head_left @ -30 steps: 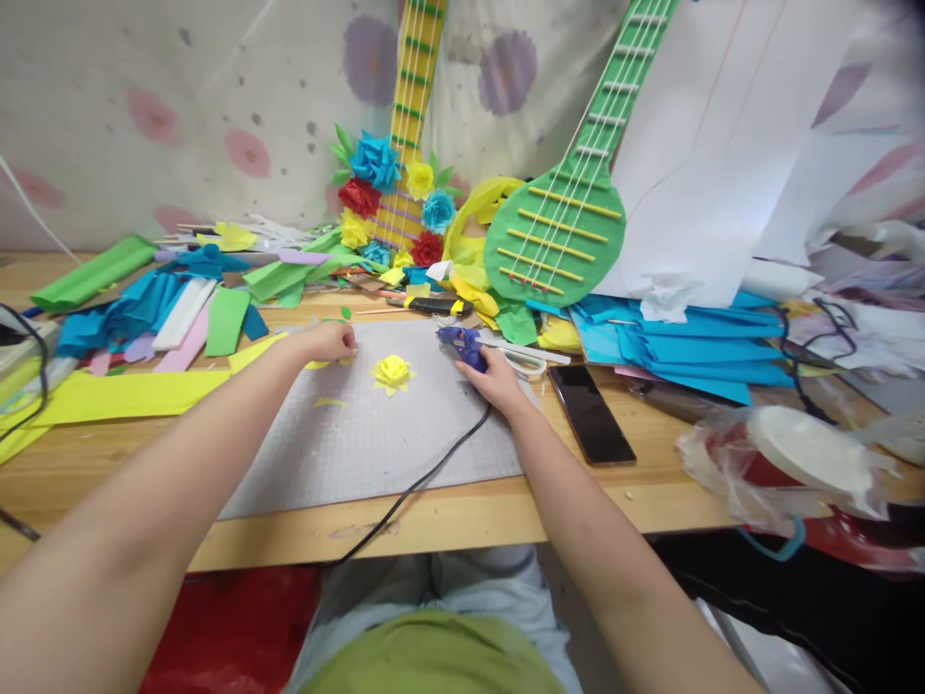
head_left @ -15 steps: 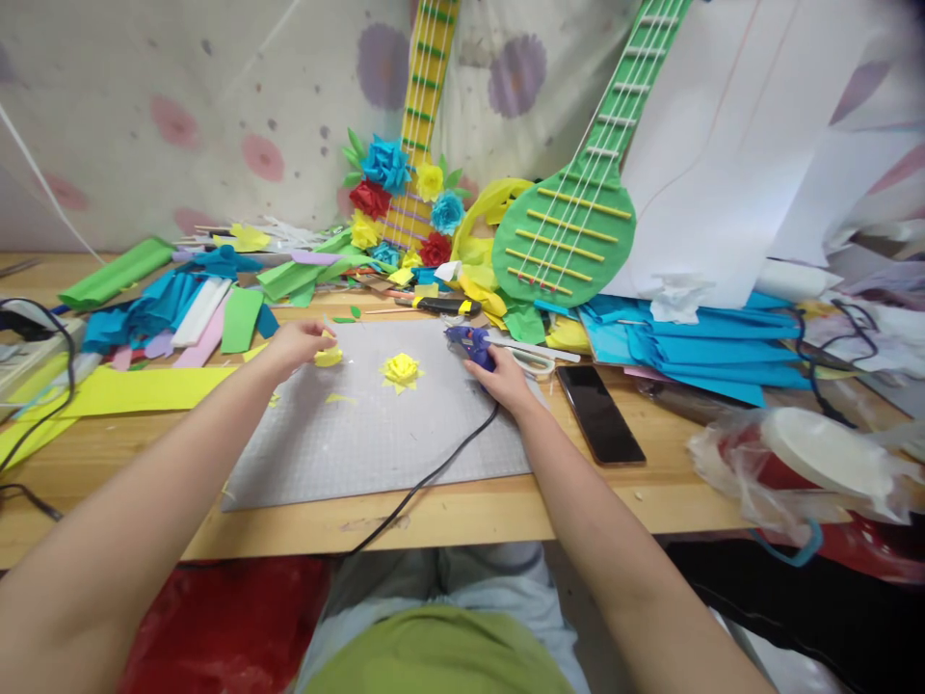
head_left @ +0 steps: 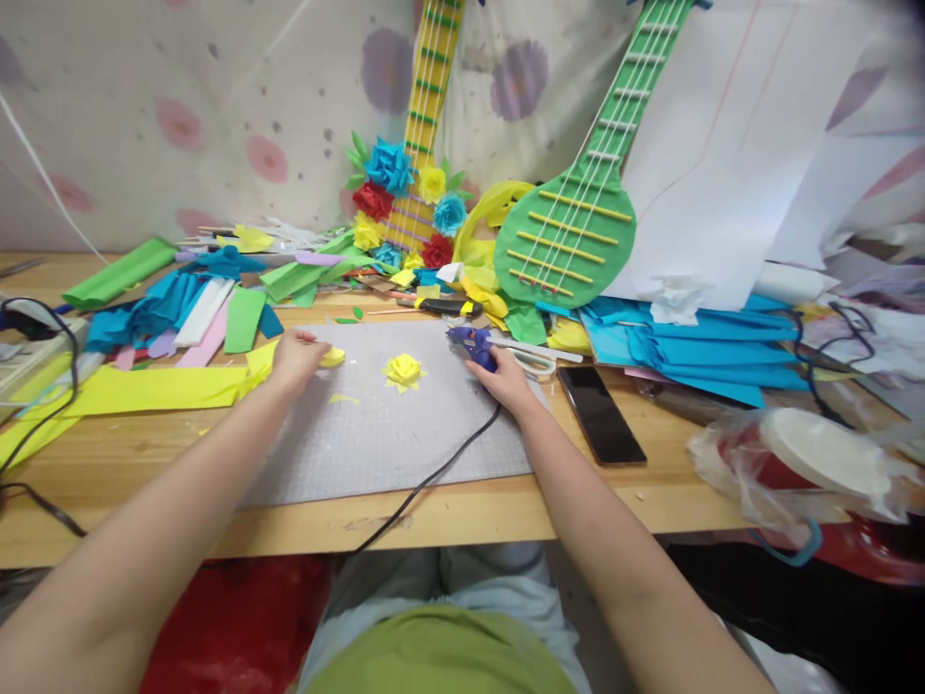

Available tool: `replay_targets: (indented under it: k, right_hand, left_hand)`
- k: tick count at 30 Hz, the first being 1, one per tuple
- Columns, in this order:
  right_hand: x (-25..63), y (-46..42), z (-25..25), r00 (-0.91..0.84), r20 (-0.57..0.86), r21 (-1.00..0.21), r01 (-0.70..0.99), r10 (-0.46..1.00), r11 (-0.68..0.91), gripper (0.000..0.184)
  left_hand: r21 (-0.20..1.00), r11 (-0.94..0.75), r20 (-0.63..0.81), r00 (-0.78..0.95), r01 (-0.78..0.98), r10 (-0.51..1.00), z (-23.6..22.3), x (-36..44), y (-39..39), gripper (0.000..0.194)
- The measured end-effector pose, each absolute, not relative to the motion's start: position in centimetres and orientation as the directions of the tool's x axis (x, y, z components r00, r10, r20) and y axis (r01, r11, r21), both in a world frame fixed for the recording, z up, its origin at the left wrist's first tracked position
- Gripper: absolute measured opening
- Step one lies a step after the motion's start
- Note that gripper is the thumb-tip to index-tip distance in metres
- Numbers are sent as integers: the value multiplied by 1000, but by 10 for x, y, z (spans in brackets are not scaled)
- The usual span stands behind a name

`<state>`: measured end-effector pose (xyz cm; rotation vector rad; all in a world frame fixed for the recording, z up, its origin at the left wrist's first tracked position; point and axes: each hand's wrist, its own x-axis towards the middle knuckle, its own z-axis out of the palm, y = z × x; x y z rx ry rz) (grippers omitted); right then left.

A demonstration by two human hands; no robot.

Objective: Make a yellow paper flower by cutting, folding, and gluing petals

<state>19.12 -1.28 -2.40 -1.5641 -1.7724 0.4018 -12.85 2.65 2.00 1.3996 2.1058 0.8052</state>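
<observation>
My left hand (head_left: 295, 360) is low over the left part of the grey cutting mat (head_left: 347, 463), its fingers closed at a small yellow paper petal (head_left: 333, 358). The fingertips are partly hidden. To the right, a blue glue gun (head_left: 471, 341) rests at the mat's edge, with my right hand (head_left: 504, 376) wrapped round its handle. Between both hands sits a yellow paper flower (head_left: 403, 370) with pointed outer petals. A thin yellow paper scrap (head_left: 343, 398) lies in front of the petal.
A black cord (head_left: 434, 474) crosses the mat. Right of my right hand are scissors (head_left: 536, 364) and a phone (head_left: 601, 414). Coloured paper strips (head_left: 163, 388) cover the left side. Behind stand a green paper instrument (head_left: 568, 236) and a yellow one (head_left: 430, 96) with flowers.
My left hand has come down and turned, and its fingers now sit lower beside the yellow petal. My right hand and the glue gun have stayed put.
</observation>
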Motion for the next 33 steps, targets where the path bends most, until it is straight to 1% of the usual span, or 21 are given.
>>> replay_targets:
  k: [1, 3, 4, 8, 10, 11, 14, 16, 19, 21, 23, 26, 29, 33]
  right_hand:
    - [191, -13, -24, 1, 310, -654, 726, 951, 212, 34]
    - [191, -12, -24, -5, 308, -649, 730, 951, 214, 33]
    - [192, -12, -24, -7, 309, -647, 731, 951, 216, 33]
    - [192, -11, -26, -12, 315, -639, 737, 949, 221, 34]
    - [193, -10, -26, -18, 320, -635, 738, 947, 228, 34]
    - [193, -10, -27, -20, 322, -634, 738, 947, 232, 34]
    - [193, -9, -27, -26, 324, -629, 741, 946, 236, 35]
    - [193, -9, -27, -25, 320, -627, 744, 947, 231, 34]
    - [193, -10, -27, -21, 319, -635, 738, 948, 229, 34]
    - [192, -11, -25, -18, 317, -640, 734, 948, 228, 34]
    - [192, -12, -24, -16, 312, -643, 732, 950, 223, 34]
    - [192, -12, -23, -19, 309, -647, 729, 951, 225, 34]
    - [192, -12, -23, -16, 315, -649, 726, 949, 227, 34]
    - [192, -12, -24, -11, 306, -645, 733, 952, 216, 34]
  left_hand:
    - [733, 318, -81, -387, 601, 919, 20, -128, 27, 32]
    - [820, 347, -129, -444, 454, 887, 20, -127, 26, 36]
    - [836, 346, -143, -440, 426, 887, 20, -126, 26, 37]
    - [822, 356, -161, -418, 444, 894, 17, -127, 23, 38]
    - [771, 370, -149, -419, 517, 896, 17, -129, 21, 36]
    - [724, 376, -127, -423, 579, 897, 19, -131, 19, 34]
    - [512, 347, -18, -394, 786, 919, 26, -136, 15, 32]
    - [388, 264, 44, -303, 883, 952, 31, -139, 15, 31]
    - [258, 47, 86, -71, 965, 994, 32, -144, 19, 32]
    - [215, -84, 62, 72, 973, 995, 31, -148, 23, 38]
    - [210, -147, 2, 150, 967, 989, 30, -151, 27, 46]
    - [204, -161, -75, 179, 966, 981, 32, -151, 29, 53]
    - [183, -173, -101, 194, 968, 976, 36, -148, 30, 51]
    - [155, -138, -142, 160, 978, 977, 40, -143, 31, 47]
